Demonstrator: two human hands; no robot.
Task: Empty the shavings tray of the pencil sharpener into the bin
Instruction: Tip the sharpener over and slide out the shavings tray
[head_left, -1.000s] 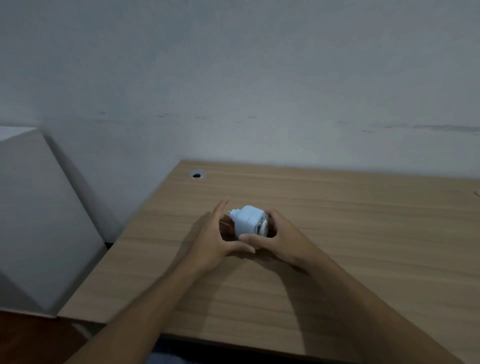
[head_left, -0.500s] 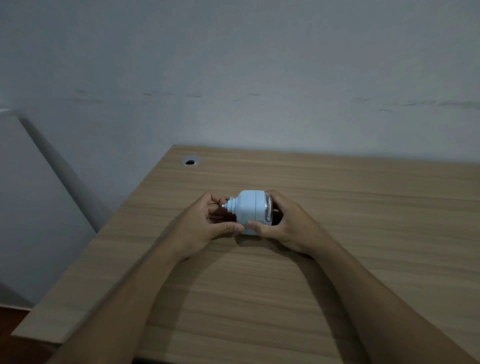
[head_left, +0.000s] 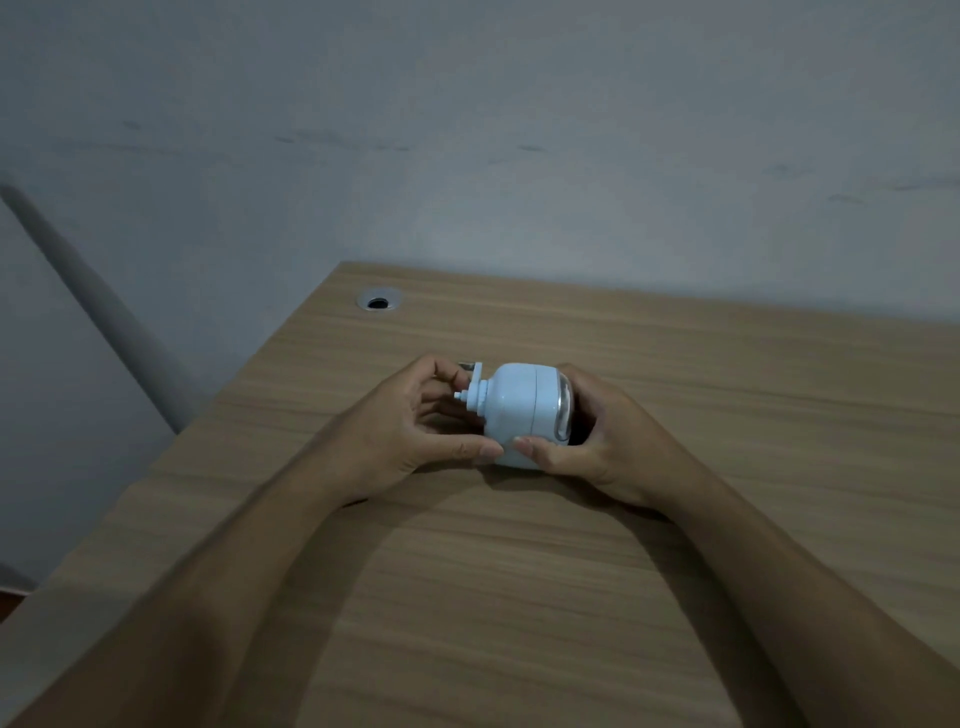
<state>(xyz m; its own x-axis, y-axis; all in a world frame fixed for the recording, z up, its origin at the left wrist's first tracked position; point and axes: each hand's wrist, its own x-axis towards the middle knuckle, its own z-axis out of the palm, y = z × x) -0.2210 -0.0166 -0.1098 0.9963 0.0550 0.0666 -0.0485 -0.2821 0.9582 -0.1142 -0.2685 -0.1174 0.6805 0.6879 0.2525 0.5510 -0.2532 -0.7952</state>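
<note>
A small pale blue pencil sharpener (head_left: 511, 410) with a crank stub on its left end and a clear band on its right end rests on the wooden desk (head_left: 519, 597), held between both hands. My left hand (head_left: 400, 426) wraps its left side, thumb under the body and fingers at the crank. Around its right end curls my right hand (head_left: 587, 441), thumb at the lower front edge. The shavings tray is not separately visible. No bin is in view.
A round cable hole (head_left: 378, 301) sits near the desk's back left corner. A grey wall rises right behind the desk. At the left, beyond the desk's edge, stands a pale slanted panel (head_left: 62, 389).
The sharpener has turned from tilted to lying level between my hands. My left fingers have closed around the crank end. The view has shifted toward the desk.
</note>
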